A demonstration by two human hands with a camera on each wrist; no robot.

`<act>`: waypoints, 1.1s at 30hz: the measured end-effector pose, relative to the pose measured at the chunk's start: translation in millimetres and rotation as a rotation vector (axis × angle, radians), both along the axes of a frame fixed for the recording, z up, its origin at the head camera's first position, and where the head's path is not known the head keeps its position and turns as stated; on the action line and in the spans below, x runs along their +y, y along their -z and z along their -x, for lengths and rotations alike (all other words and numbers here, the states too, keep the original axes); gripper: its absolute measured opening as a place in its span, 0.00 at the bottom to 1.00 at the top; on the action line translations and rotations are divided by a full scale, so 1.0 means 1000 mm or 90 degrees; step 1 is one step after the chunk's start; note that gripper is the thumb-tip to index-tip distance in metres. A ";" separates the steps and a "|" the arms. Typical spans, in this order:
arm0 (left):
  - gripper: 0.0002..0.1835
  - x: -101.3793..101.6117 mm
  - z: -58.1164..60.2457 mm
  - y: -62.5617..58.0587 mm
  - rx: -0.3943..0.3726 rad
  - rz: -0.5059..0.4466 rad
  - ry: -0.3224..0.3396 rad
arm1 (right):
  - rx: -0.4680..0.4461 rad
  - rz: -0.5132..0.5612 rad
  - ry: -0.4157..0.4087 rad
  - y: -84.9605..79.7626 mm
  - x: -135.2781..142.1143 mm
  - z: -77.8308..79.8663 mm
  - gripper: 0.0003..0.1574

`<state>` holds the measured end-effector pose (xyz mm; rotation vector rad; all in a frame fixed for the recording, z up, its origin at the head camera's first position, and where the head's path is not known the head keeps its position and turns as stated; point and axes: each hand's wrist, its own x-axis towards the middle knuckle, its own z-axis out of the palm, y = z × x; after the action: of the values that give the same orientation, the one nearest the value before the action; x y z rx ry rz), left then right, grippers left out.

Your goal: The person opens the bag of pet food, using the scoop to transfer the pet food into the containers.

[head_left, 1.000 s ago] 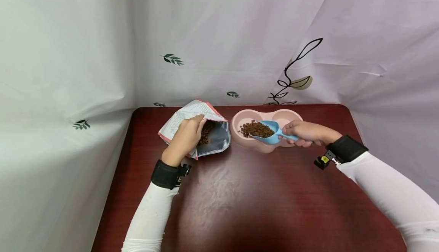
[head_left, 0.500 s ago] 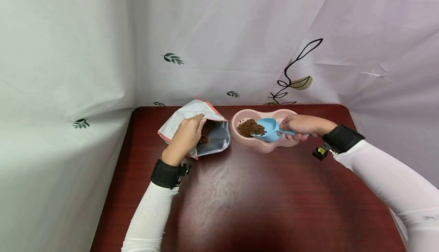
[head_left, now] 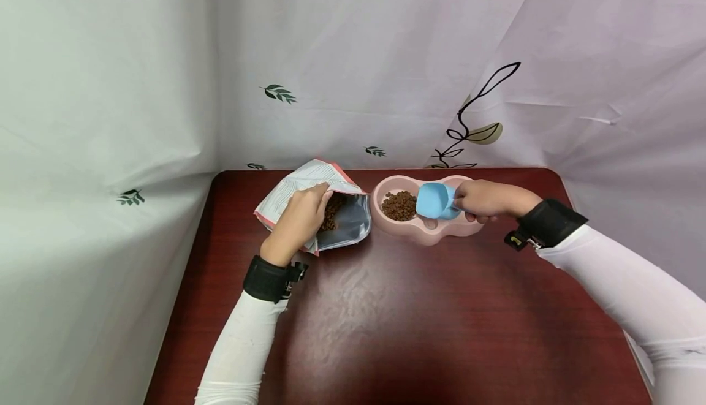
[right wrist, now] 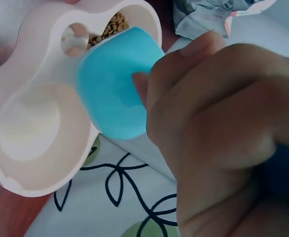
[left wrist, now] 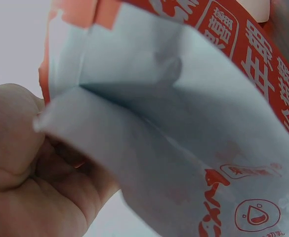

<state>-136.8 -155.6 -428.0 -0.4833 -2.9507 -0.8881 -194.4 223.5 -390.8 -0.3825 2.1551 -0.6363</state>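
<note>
My right hand (head_left: 488,198) grips the handle of a light blue scoop (head_left: 432,200), which is tipped over the middle of a pink double pet bowl (head_left: 394,226). No kibble shows on the scoop. Brown kibble (head_left: 399,206) lies heaped in the bowl's left compartment; in the right wrist view the scoop (right wrist: 117,84) partly covers this pile. To the left, my left hand (head_left: 298,218) holds the upper edge of a white and red pet food bag (head_left: 292,187), its mouth open toward the bowl. More kibble (head_left: 329,221) shows inside the bag.
A dark red wooden table (head_left: 430,319) carries everything. White patterned cloth (head_left: 353,74) hangs close behind the bag and bowl and along both sides. In the right wrist view, the bowl's other compartment (right wrist: 28,123) holds no kibble.
The loaded scoop has tipped and its kibble has dropped into the left compartment. My right hand has turned over and drawn the scoop slightly right. The left hand and bag have stayed still.
</note>
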 end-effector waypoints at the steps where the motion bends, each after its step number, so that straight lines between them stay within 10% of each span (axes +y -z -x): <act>1: 0.23 0.000 0.000 0.000 -0.001 0.000 0.001 | 0.014 -0.010 -0.004 0.000 0.000 -0.001 0.14; 10: 0.23 0.000 0.000 0.000 -0.009 -0.008 0.000 | 0.063 0.043 0.016 0.006 0.004 -0.013 0.14; 25: 0.23 0.000 0.000 -0.002 -0.018 0.002 -0.009 | -0.084 0.370 0.034 0.031 0.006 -0.074 0.16; 33: 0.22 0.002 -0.001 -0.002 -0.020 -0.008 0.001 | -0.080 0.430 0.032 0.025 -0.007 -0.093 0.14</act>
<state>-135.6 -153.8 -426.3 -0.4763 -2.9712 -0.9214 -101.3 216.0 -415.4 -0.6228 1.7860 -1.3788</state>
